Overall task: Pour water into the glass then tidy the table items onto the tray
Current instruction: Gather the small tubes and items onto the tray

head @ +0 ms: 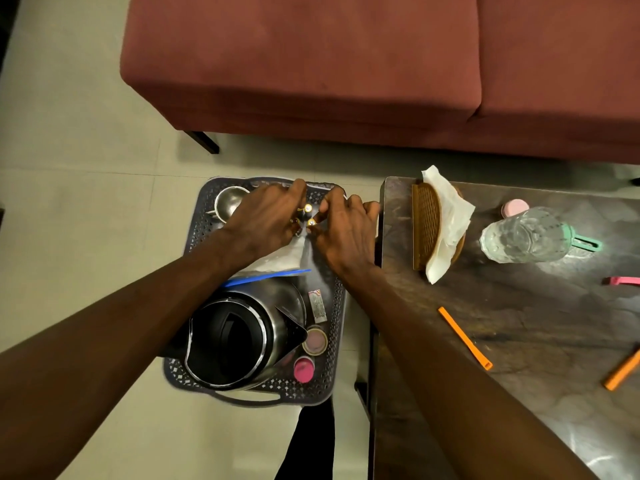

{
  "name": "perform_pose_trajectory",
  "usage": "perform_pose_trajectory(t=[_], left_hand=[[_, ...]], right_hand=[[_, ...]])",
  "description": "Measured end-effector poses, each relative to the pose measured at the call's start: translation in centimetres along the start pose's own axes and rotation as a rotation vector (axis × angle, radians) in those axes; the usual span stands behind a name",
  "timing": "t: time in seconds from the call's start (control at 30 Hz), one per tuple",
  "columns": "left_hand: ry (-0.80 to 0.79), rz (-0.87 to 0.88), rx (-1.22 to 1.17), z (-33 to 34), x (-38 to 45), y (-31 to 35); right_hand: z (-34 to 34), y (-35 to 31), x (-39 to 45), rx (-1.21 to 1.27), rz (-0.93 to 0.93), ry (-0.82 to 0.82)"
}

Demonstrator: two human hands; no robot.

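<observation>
A dark grey perforated tray [337, 306] sits left of the table. On it are a steel kettle with a black lid [239, 341] and a steel bowl [227, 200]. It also holds a clear plastic bag with a blue strip [284, 259]. Over the tray's far end, my left hand [263, 220] and my right hand [346, 230] meet around a few small gold-capped cylinders [308, 207]. The fingers of both hands pinch them. A clear glass holding water [523, 237] stands on the dark table [519, 375].
A brown woven holder with white tissue [446, 216], a pink lid [516, 206], a green-handled item [585, 241], a pink item [623, 280] and two orange sticks [464, 337] [623, 372] lie on the table. Small pink-topped jars [304, 368] sit in the tray. A red sofa [311, 64] is behind.
</observation>
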State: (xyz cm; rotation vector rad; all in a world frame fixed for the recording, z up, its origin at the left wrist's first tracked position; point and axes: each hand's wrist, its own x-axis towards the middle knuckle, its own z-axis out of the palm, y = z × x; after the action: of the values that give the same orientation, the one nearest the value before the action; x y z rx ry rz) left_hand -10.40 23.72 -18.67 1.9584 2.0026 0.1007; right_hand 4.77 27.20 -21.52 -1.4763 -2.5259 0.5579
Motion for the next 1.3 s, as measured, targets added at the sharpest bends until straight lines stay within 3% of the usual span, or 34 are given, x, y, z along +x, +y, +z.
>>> perform_pose_trajectory(t=[0.77, 0.93, 1.3], left_hand=[[-0.025, 0.045, 0.081, 0.2, 1.2, 0.8], [-0.046, 0.057, 0.132, 0.5, 1.4, 0.8], [-0.056, 0.087, 0.053, 0.4, 1.0, 0.7]], right_hand=[[1.6, 0.1, 0.6, 0.013, -0.003, 0.044], [1.7, 0.1, 0.5, -0.018, -0.038, 0.127], [1.5, 0.1, 0.6, 0.009, -0.023, 0.054]])
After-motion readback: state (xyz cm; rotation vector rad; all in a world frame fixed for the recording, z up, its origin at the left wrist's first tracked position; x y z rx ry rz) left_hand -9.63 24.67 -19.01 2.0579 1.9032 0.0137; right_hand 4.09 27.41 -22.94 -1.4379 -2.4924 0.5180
